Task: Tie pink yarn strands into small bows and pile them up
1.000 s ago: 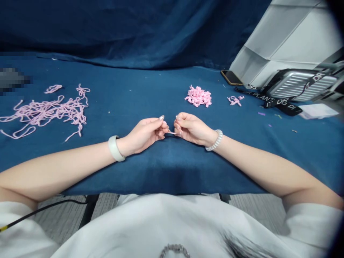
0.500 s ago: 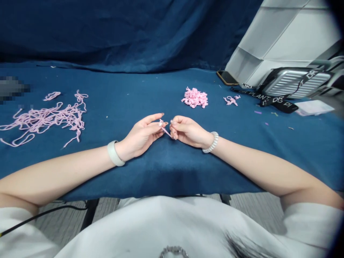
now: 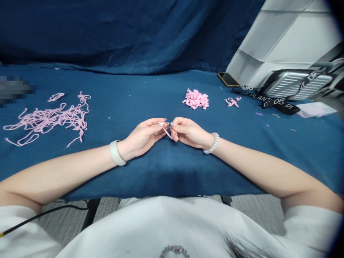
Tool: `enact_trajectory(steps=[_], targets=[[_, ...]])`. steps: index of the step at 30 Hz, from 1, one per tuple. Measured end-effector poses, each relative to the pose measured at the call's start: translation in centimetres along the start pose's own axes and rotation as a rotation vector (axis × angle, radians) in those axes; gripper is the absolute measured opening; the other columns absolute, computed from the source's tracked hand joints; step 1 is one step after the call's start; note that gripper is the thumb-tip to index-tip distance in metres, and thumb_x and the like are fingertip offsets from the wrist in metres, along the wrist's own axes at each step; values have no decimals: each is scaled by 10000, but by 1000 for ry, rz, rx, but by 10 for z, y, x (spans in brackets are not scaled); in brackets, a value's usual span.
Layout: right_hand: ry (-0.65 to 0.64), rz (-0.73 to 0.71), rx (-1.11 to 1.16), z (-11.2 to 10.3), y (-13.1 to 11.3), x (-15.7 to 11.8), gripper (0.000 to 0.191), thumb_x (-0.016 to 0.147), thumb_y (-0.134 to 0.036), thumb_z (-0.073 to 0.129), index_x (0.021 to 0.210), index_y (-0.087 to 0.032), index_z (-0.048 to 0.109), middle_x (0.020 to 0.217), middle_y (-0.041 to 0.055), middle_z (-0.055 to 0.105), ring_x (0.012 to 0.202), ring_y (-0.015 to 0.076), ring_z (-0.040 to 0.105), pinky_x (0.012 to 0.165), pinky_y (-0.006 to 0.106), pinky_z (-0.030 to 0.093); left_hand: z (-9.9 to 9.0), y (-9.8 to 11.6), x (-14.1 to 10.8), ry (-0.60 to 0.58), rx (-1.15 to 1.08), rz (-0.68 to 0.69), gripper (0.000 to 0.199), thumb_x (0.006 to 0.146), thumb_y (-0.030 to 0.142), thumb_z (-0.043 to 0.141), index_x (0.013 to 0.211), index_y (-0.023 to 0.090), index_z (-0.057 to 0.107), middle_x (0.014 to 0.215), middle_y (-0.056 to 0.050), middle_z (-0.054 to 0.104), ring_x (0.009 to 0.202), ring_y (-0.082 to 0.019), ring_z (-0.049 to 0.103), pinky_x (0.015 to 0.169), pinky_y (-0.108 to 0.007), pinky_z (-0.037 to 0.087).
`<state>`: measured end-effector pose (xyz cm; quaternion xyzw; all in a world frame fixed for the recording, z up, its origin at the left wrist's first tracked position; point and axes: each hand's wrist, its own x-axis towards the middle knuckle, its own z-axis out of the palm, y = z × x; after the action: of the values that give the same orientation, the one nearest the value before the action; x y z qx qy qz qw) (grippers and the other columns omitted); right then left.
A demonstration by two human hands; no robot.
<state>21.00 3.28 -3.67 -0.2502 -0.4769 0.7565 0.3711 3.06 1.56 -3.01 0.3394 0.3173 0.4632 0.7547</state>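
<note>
A short piece of pink yarn runs between my two hands above the near middle of the table. My left hand pinches one end of it between thumb and fingers. The fingers of my right hand are curled round the other end, and most of that end is hidden in them. Beyond my right hand lies a heap of small knotted pink yarn pieces, with a few separate pink pieces to its right. To the left of my left hand spreads a loose tangle of pink yarn.
A small yarn bundle lies behind the tangle. At the back right are a phone, a white box-like object, a ribbed silver case, a black lettered strap and a pale pad. Paper scraps dot the blue cloth.
My left forefinger has come down closer to the thumb, and the fingertips of both hands are nearer each other. The yarn stays between them. The whole view has shifted slightly.
</note>
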Motion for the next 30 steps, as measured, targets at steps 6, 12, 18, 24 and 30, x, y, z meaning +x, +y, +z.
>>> enact_trajectory(steps=[6, 12, 18, 24, 30], targets=[[1, 0, 7, 1, 1, 1, 218, 741, -238, 693, 678, -151, 503, 555, -31, 570, 493, 74, 527, 554, 215, 438, 0, 6, 1, 100, 150, 150, 130, 705, 196, 733, 827, 166, 699, 832, -17, 707, 828, -126, 644, 865, -316, 479], [-11, 8, 18, 0, 2, 1, 212, 738, -236, 698, 681, -153, 510, 549, -30, 577, 487, 73, 530, 544, 205, 447, -6, 13, 7, 181, 414, 365, 334, 632, 214, 783, 949, 150, 698, 873, -58, 724, 886, -169, 663, 881, -306, 485], [-10, 22, -13, 2, 0, 1, 258, 702, -279, 732, 680, -161, 504, 543, -37, 581, 475, 72, 526, 524, 203, 444, -8, 13, 10, 165, 427, 348, 215, 669, 245, 760, 846, 139, 699, 842, -52, 723, 787, -134, 665, 775, -253, 514], [-5, 22, -38, 2, 0, 1, 291, 674, -298, 753, 674, -164, 495, 536, -41, 585, 472, 70, 529, 524, 204, 438, -5, 15, 9, 135, 632, 398, 206, 786, 341, 649, 795, 140, 603, 850, -62, 713, 838, -162, 670, 746, -267, 525], [-14, 33, -65, 2, 0, 1, 313, 673, -329, 753, 678, -159, 490, 537, -42, 589, 474, 68, 535, 529, 204, 443, -17, 26, 9, 48, 1368, 740, 253, 893, 367, 472, 785, 155, 557, 841, -78, 710, 821, -184, 672, 719, -279, 486]])
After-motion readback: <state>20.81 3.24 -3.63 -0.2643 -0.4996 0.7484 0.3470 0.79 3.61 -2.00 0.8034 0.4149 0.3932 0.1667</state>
